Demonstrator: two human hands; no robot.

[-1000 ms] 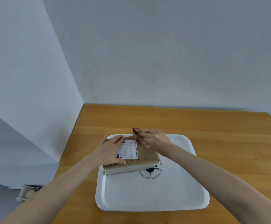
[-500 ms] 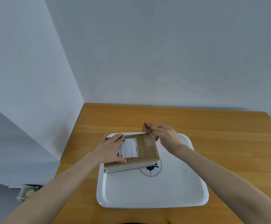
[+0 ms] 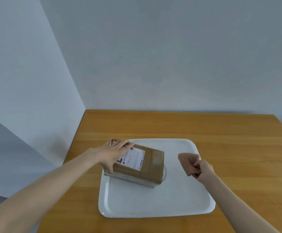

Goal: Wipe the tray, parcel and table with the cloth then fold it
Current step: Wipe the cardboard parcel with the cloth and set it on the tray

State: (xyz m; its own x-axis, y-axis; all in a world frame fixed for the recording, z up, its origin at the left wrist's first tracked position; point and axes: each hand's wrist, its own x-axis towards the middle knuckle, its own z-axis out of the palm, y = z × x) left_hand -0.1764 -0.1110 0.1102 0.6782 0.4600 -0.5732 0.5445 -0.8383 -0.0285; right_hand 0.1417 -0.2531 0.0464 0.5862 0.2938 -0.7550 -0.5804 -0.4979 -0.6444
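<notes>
**Head view: parcel tipped up, cloth pulled clear**

Head view shows the parcel (image 3: 140, 163) on the left part of the tray (image 3: 184, 199), its left end held by my left hand (image 3: 113, 155). Half a second ago it lay flat; now its near edge looks lifted off the tray and the box has turned, its right end swung toward me. My left grip is wide, fingers spread over the far left corner of the parcel and the thumb down its near side, so the box is clamped and not merely steadied.

My right hand (image 3: 199, 167) has left the parcel's far right corner, where it was rubbing a moment ago, and is now above the right part of the tray, apart from the box. Its grip is closed into a fist around the small brownish cloth (image 3: 185, 163), which bunches out toward the parcel.

I judge the top face of the parcel done and the box being raised so another face, or the tray beneath it, can be wiped. The tray sits on the near middle of the worktop (image 3: 237, 132), whose far and right stretches are bare wood. The worktop wipe and the folding are probably still to come.
</notes>
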